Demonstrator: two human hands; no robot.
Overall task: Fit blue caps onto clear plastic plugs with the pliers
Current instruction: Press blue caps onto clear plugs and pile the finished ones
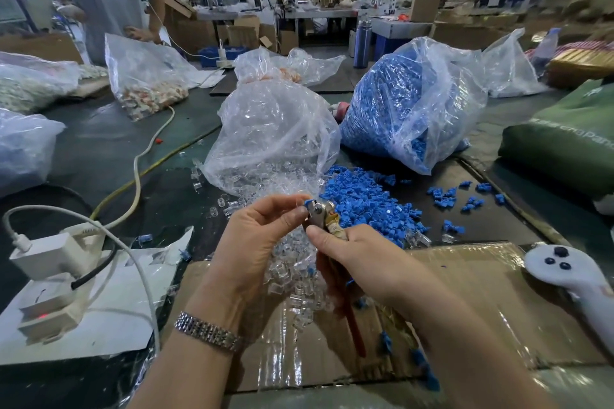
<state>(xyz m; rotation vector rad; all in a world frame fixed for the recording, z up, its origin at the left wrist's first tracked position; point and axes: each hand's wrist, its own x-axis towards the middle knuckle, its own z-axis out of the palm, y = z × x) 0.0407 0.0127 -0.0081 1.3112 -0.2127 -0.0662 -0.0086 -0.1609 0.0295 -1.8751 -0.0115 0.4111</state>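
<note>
My right hand (362, 262) grips the pliers (320, 211) by their red handles, jaws pointing up and left. A blue cap (308, 202) sits at the jaw tips. My left hand (262, 236) pinches a small clear plug against those jaws with thumb and fingers; the plug is mostly hidden. Below my hands lies a heap of clear plugs (292, 272) on taped cardboard (465, 292). A loose pile of blue caps (362, 199) spreads just behind the pliers.
A clear bag of plugs (275, 136) and a bag of blue caps (408, 103) stand behind. A white power strip and cables (50, 276) lie at left, a white controller (564, 272) at right, a green bag (564, 139) far right. A person stands at back left.
</note>
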